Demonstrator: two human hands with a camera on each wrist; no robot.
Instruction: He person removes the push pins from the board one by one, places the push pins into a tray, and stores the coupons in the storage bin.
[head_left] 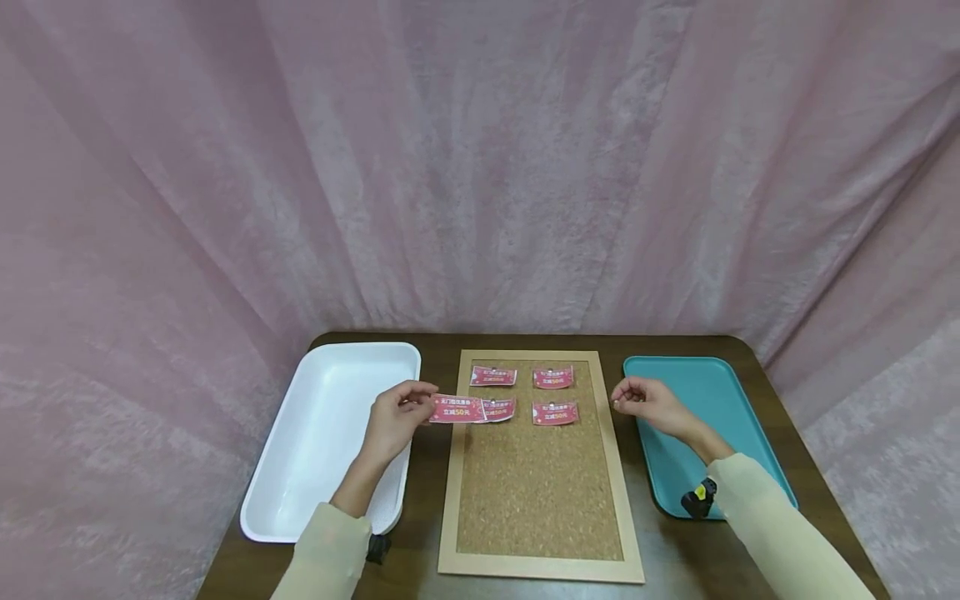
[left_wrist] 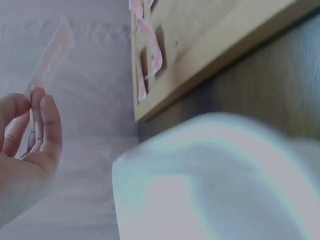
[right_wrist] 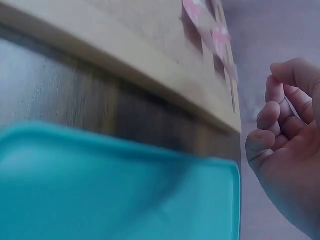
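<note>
In the head view my left hand (head_left: pixel 393 421) pinches a pink-red coupon (head_left: pixel 456 410) by its left end, between thumb and fingers. The coupon is held out flat over the left frame of the corkboard (head_left: pixel 538 492) and overlaps a pinned coupon (head_left: pixel 501 409) in this view. Other coupons (head_left: pixel 553 379) hang in two rows on the board's upper part, their lower edges curling away from the cork. To the board's right, my right hand (head_left: pixel 654 406) hovers by the teal tray with thumb and index fingertips together; I cannot tell whether something tiny sits between them.
On the left of the dark wooden table (head_left: pixel 420 533) stands a deep white tray (head_left: pixel 322 442). A shallow teal tray (head_left: pixel 678 467) lies on the right. Behind the table hangs a pink velvet curtain (head_left: pixel 480 167). Black wrist cameras (head_left: pixel 699 498) sit at the sleeves.
</note>
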